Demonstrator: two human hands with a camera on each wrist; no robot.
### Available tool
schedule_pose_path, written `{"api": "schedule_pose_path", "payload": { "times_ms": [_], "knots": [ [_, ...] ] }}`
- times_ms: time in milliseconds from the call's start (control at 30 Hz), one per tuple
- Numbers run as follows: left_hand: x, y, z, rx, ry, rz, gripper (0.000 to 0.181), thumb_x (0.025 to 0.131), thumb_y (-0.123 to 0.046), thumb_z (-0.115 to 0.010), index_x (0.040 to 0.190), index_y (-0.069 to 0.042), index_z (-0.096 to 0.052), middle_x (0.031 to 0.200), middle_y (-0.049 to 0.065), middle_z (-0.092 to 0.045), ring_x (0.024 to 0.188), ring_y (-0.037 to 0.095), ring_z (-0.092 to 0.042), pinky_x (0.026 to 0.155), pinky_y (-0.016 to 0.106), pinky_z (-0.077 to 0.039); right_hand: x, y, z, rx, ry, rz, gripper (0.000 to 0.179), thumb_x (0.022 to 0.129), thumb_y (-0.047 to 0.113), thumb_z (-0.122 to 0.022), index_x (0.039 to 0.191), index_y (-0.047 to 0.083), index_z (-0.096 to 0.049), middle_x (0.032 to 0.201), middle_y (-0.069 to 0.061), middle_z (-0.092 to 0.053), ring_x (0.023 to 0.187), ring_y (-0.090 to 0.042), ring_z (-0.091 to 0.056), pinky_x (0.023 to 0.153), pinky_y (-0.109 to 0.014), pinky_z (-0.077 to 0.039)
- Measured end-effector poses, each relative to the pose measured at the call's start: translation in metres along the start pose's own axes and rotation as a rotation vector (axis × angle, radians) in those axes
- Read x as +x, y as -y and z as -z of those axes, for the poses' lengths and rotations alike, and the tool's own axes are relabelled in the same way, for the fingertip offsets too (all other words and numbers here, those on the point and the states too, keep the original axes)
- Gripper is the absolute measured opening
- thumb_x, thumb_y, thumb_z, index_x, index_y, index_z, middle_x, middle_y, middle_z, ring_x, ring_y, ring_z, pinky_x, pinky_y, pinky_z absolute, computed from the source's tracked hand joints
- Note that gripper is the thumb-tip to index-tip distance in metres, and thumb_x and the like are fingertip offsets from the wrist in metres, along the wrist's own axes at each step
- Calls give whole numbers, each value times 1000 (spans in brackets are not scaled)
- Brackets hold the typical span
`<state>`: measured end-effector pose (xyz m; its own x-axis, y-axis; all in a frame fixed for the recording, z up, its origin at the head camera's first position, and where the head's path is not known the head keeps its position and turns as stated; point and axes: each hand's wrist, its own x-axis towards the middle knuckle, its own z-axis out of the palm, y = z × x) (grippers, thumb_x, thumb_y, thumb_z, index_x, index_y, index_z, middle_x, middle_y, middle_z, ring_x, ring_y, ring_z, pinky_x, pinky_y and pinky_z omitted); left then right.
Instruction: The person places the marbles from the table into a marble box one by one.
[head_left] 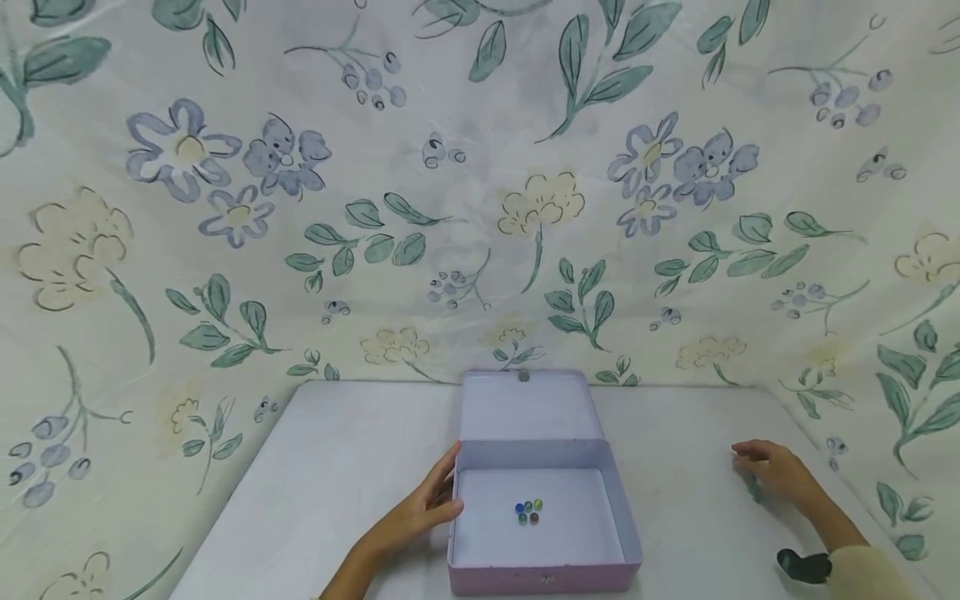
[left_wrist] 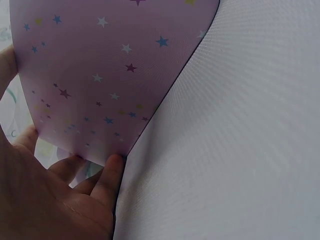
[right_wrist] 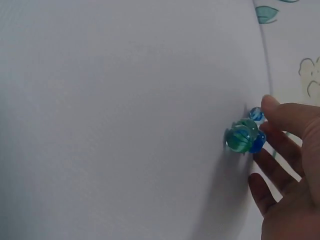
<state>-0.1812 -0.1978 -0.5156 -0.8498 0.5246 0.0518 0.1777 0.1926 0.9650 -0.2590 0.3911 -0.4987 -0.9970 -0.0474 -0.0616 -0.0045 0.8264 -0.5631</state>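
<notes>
A pink box (head_left: 545, 577) stands with its lid (head_left: 531, 406) laid back behind it. Several small glass marbles (head_left: 528, 511) lie grouped on its pale floor. My left hand (head_left: 416, 510) holds the box at its left side, thumb at the rim and fingers reaching the back corner. In the left wrist view that side (left_wrist: 100, 65) is printed with small stars. Off to the right, my right hand (head_left: 780, 471) hovers at more marbles, blue and green (right_wrist: 241, 137), clustered on the table. Its loosely bent fingers (right_wrist: 277, 170) sit right beside them, the thumb near a small blue marble (right_wrist: 256, 114).
The white table (head_left: 697, 467) runs back to a floral cloth (head_left: 465, 167) that hangs behind and along both sides. A dark strap-like piece (head_left: 804, 567) shows at the right wrist, by a pale sleeve (head_left: 870, 575).
</notes>
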Motion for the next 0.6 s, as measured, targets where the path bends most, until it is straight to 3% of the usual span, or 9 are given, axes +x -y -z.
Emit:
{"api": "schedule_pose_path", "payload": {
  "times_ms": [133,333,400,600],
  "knots": [
    [-1,1,1,5,1,3,83,102,-22,-55,162,-25,2,168,19,0,149,54,-15,119,53,-24,0,2,-6,-27,-27,12,36,95,18,-65,122,-5,-64,121,-27,-65,115,-48,-57,93,-59,-49],
    [-2,1,-1,6,-3,13,83,102,-22,-55,162,-26,1,168,18,-1,149,53,-15,112,20,-30,-2,-1,-10,-51,-51,6,27,94,16,-66,114,-1,-68,118,-25,-66,115,-48,-57,92,-58,-50],
    [-2,1,-1,6,-5,11,83,101,-22,-56,162,-26,1,168,18,-1,149,54,-15,114,24,-30,-2,-1,-10,-50,-54,6,26,94,16,-67,113,-1,-69,118,-25,-66,115,-48,-57,91,-58,-50],
    [-1,-1,0,19,-11,6,82,102,-22,-55,162,-24,1,168,19,0,148,55,-16,119,59,-25,-3,0,-11,-55,-79,20,25,93,14,-67,113,-1,-69,118,-25,-65,114,-48,-58,92,-57,-51]
  ]
}}
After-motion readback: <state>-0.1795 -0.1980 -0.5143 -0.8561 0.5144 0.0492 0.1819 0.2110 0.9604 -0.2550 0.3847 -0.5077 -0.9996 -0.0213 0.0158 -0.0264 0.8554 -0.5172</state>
